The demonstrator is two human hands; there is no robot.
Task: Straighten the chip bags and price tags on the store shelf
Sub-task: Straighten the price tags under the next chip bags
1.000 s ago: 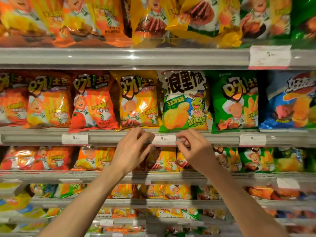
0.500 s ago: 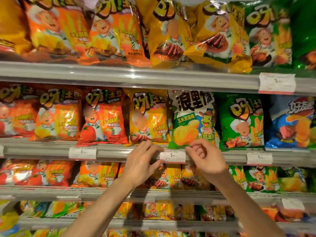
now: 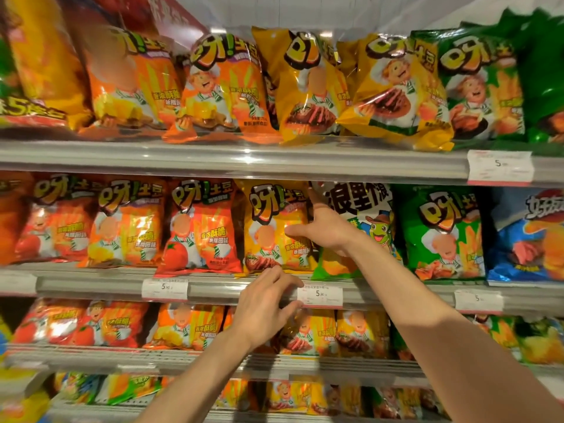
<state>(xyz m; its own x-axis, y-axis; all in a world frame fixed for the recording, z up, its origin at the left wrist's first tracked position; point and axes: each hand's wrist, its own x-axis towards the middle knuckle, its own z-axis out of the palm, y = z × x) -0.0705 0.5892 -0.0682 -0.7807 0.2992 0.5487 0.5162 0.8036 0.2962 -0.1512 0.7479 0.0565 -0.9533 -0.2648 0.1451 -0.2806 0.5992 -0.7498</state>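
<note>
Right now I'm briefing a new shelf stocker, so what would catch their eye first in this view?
The right hand reaches up with fingers spread between the yellow chip bag and the white-and-green frog bag on the middle shelf. Just below, the left hand rests at the shelf rail, its fingers touching the left edge of the white price tag. Above, a row of orange, yellow and green bags leans unevenly.

Bright glare, blurred warped edges
</note>
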